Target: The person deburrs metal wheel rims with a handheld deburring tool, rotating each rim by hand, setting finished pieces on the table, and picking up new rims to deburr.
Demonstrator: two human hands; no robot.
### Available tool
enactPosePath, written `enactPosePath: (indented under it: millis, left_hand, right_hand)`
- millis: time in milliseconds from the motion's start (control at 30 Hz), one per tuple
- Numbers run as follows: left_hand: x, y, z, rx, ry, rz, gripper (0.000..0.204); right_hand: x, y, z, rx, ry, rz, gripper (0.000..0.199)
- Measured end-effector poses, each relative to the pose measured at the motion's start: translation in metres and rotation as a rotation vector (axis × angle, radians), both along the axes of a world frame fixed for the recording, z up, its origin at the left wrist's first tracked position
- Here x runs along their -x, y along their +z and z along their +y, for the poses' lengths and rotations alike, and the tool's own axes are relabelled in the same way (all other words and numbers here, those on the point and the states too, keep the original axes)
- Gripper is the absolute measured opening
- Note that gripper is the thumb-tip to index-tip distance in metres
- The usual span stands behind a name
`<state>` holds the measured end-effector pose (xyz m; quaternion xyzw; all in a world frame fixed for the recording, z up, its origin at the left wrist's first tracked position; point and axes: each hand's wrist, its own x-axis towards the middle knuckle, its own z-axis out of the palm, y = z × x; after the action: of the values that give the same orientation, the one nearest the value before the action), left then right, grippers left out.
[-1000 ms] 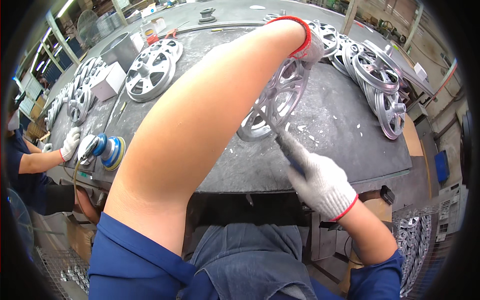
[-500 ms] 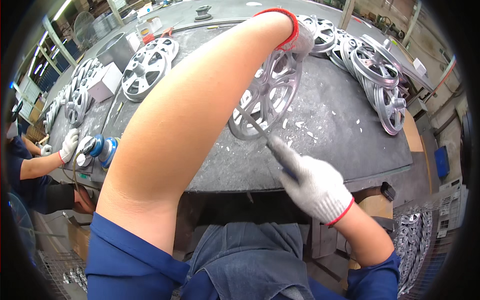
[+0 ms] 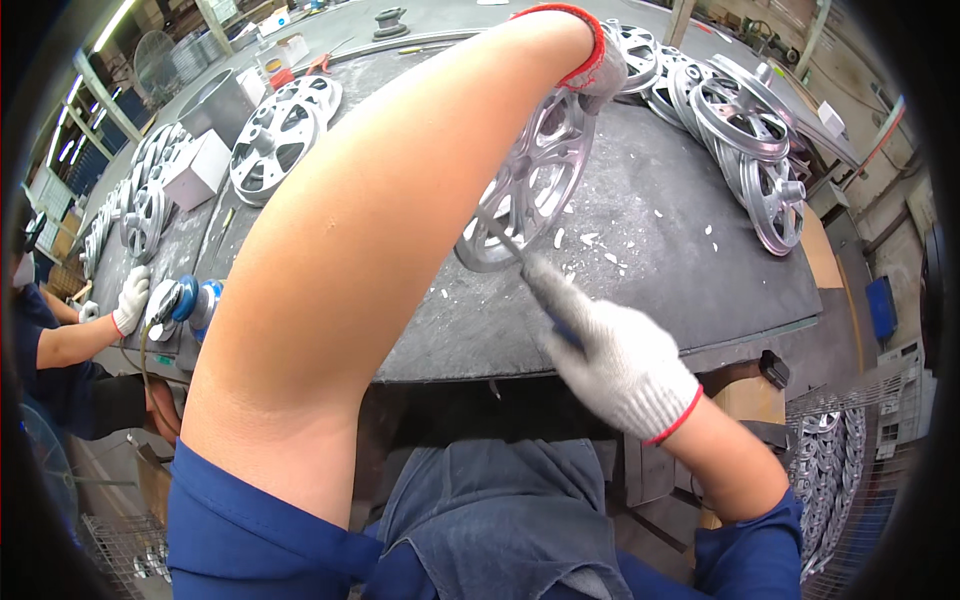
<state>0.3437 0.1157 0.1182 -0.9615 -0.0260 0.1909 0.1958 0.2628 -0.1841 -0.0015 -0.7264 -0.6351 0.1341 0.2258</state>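
Observation:
My left arm reaches far across the table, and the gloved left hand [image 3: 604, 82] is at the upper rim of a grey metal spoked wheel [image 3: 568, 165]. That hand looks closed on the rim, though its fingers are mostly hidden. The wheel stands tilted on the table, its left part covered by my forearm. In my gloved right hand [image 3: 625, 370] is a slim grey metal file [image 3: 507, 238]. Its blade points up and left against the wheel's lower spokes; the tip is hidden behind my forearm. White flakes [image 3: 590, 240] lie beside the wheel.
Stacked wheels [image 3: 745, 120] lie at the right of the dark table [image 3: 680, 290], with more wheels [image 3: 275, 140] at the left. A white box [image 3: 195, 172] and a grey metal cylinder [image 3: 218, 105] stand there too. At far left a co-worker's gloved hand [image 3: 133, 298] is near a blue power tool [image 3: 187, 300].
The file and my right hand have shifted slightly left. The wheel has turned a little, and its lower rim sits slightly further left. The whole view has moved a little.

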Motion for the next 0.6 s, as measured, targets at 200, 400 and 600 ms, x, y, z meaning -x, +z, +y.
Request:
enactPosePath:
  millis: [200, 400, 600]
  left_hand:
    - [-0.011, 0.001, 0.002, -0.037, -0.025, 0.018, 0.036]
    - [-0.010, -0.016, -0.010, -0.117, -0.155, -0.177, 0.029]
    - [0.023, -0.012, -0.008, 0.117, 0.148, -0.330, 0.026]
  right_hand:
    - [0.011, -0.016, -0.013, 0.041, 0.024, 0.892, 0.075]
    - [-0.015, -0.030, -0.014, 0.252, 0.024, 1.564, 0.083]
    - [0.014, 0.024, -0.005, 0.071, -0.090, -0.279, 0.070]
